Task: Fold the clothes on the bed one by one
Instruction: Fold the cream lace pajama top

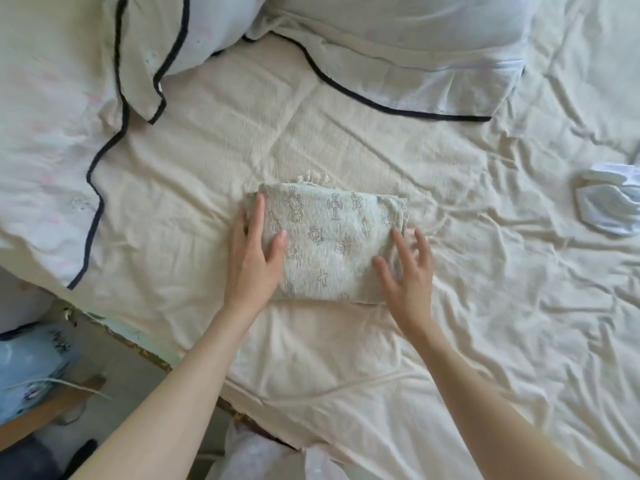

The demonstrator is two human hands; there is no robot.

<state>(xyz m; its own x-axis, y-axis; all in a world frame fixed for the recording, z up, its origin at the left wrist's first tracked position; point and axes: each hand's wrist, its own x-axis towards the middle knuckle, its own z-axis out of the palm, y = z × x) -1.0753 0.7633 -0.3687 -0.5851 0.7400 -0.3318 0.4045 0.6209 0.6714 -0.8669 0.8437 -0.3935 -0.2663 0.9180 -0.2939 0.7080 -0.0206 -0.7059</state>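
Folded garment (329, 242): a pale, textured piece printed with crosses and cartoon figures, lying as a compact rectangle on the bed sheet (485, 306); a fringe of tassels shows at its far edge.
Left hand (254, 258): flat on the garment's left end, fingers extended, thumb on top of the fabric.
Right hand (408, 271): at the garment's right end, fingers spread, fingertips touching the fabric.
Pillows (398, 39): two with dark piping, at the head of the bed, beyond the garment.
White cloth (609, 206): crumpled, well apart at the right edge.
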